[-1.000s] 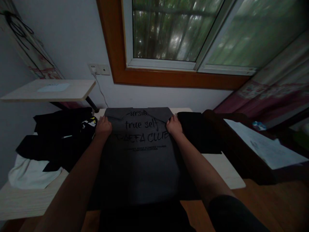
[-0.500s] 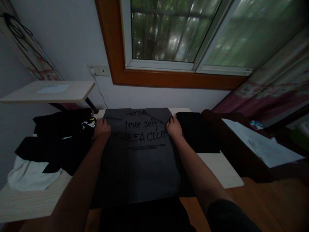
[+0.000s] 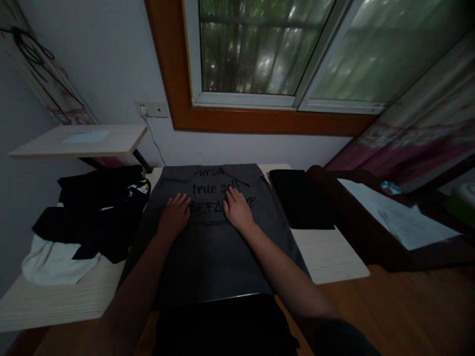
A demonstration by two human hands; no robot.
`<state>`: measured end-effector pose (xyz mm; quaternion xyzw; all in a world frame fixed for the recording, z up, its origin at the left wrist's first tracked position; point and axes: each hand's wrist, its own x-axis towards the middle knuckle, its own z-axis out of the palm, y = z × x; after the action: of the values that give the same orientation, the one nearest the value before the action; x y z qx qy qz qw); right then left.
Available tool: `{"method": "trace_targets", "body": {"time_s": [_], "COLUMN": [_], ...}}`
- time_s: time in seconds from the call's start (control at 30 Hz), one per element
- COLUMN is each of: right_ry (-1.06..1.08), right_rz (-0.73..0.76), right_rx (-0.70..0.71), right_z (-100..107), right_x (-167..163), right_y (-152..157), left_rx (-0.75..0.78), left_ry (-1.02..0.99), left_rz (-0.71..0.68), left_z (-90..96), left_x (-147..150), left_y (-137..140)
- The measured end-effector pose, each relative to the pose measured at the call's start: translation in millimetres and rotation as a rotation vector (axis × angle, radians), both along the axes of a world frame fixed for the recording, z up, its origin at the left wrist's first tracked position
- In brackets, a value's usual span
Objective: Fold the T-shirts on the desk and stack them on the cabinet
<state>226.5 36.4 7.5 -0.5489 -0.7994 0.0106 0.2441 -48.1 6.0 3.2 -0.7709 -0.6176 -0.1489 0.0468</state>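
Note:
A dark grey T-shirt (image 3: 222, 257) with black lettering lies spread on the pale wooden table (image 3: 326, 254), its top towards the wall and its lower part reaching the near edge. My left hand (image 3: 175, 213) lies flat on the shirt at the left of the lettering, fingers stretched out. On the right part of the print rests my right hand (image 3: 238, 208), also flat with fingers extended, covering some letters. Neither hand grips the cloth. Right of the shirt is a folded black cloth (image 3: 299, 198).
Black garments (image 3: 96, 212) and a white cloth (image 3: 55, 262) are heaped at the left, partly under a raised wooden shelf (image 3: 122, 138). A wall socket (image 3: 151, 109) with a plugged-in cable sits behind. Paper sheets (image 3: 397, 212) lie on a dark surface at the right.
Both hands have let go of the shirt's upper side edges and moved inward onto its printed front. The shirt's sides now spread out wider towards me.

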Motion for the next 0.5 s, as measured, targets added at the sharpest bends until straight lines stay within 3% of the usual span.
{"method": "trace_targets", "body": {"time_s": [0.17,0.37,0.5], "right_ry": [-0.003,-0.021,-0.025], "right_rz": [0.038,-0.034,-0.115], "right_rx": [-0.038,-0.044,-0.049], "right_z": [-4.6,-6.3,-7.5], "right_x": [2.7,64.4,100.5], "right_y": [-3.8,0.0,0.7], "left_rx": [-0.033,-0.045,-0.051], "left_ry": [-0.017,-0.04,-0.049], "left_rz": [-0.011,-0.033,0.025], "left_z": [-2.9,-4.8,-5.6], "left_x": [-12.9,-42.7,-58.7], "left_y": [-2.5,-9.8,-15.1]}}
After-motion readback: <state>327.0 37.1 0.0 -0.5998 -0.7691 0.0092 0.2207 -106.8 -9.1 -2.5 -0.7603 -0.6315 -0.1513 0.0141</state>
